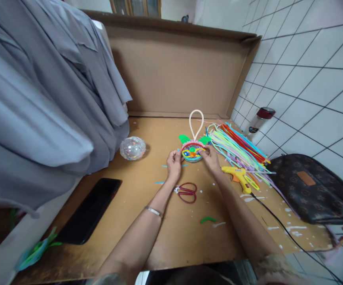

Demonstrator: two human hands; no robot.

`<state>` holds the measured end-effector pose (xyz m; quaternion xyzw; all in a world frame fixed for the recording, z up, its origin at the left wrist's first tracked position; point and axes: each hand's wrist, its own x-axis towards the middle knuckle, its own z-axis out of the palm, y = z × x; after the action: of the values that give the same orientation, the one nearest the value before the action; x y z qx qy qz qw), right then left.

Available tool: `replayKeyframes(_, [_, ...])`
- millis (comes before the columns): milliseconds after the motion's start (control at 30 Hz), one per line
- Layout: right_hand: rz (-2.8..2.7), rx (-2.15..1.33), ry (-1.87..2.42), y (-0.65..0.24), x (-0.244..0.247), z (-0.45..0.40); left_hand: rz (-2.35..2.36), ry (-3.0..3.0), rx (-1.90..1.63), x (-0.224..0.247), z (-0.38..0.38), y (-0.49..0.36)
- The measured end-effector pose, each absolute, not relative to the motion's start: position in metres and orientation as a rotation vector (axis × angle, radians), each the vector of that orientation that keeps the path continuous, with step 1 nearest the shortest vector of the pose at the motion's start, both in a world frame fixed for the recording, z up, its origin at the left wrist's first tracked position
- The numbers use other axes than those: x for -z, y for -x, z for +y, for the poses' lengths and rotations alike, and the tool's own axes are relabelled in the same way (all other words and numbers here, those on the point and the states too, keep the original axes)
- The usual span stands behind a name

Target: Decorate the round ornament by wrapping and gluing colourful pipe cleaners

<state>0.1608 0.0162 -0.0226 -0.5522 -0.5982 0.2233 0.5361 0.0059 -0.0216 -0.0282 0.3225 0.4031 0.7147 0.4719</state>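
Note:
A clear round ornament [192, 158] is dressed as an animal face, with green leaf-shaped ears, yellow rings round the eyes, an orange nose and a pink trim. From its top rises a white pipe cleaner loop [196, 122]. My right hand [211, 159] grips the ornament's right side, fingers closed. At its left edge, my left hand [174, 164] is pinched closed, with a bit of light blue pipe cleaner [178, 150] showing at the fingertips. Red-handled scissors [187, 192] lie below the hands, blades partly hidden by the left wrist. Short blue pieces [159, 183] lie nearby.
Right of the hands lie a bundle of coloured pipe cleaners [236, 144] and a yellow glue gun [239, 177] with its cord. A brown bag [316, 188] and a bottle [260, 118] stand farther right. Leftward are a clear ball [132, 148], a black phone [90, 211] and hanging grey cloth [40, 99].

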Motion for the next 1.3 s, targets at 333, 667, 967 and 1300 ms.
replayKeyframes(333, [-1.304, -0.711, 1.323, -0.159, 0.015, 0.003, 1.048, -0.807, -1.747, 0.033, -0.022, -0.003])
replayKeyframes(667, [-1.234, -0.858, 1.249, -0.163, 0.025, 0.008, 1.002, -0.868, -1.816, 0.043, -0.016, -0.009])
replayKeyframes(967, [-1.234, -0.714, 1.251, -0.169, 0.021, 0.004, 1.065, -0.938, -1.883, 0.046, -0.014, -0.006])
replayKeyframes(1300, [-1.223, -0.765, 1.248, -0.166, 0.033, 0.011, 1.003, -0.946, -1.839, 0.041, -0.016, -0.011])
